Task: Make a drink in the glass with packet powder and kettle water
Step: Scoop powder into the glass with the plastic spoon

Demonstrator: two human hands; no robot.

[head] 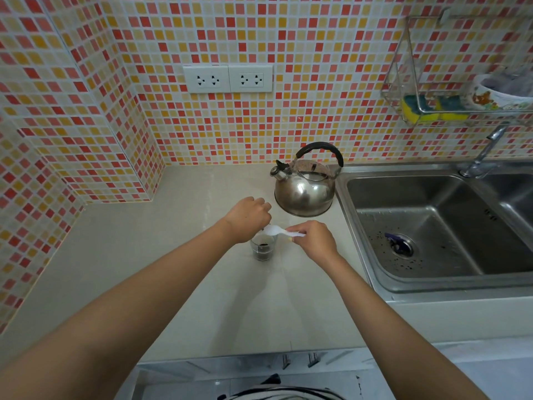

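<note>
Glass (262, 248) stands mid-bench near the sink-side edge, dark powder inside. Both hands — left (249, 217), right (313, 239) — pinch the white packet (284, 231) over it, likely emptying it. Next, the kettle (304, 189) behind needs lifting.

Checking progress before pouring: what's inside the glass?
Dark powder or liquid sits at the bottom of the glass; which one is unclear. The left hand covers part of the rim.

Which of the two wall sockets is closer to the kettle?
The right-hand socket plate is closer. It sits almost above the kettle, while the left-hand plate beside it lies further towards the tiled corner.
</note>
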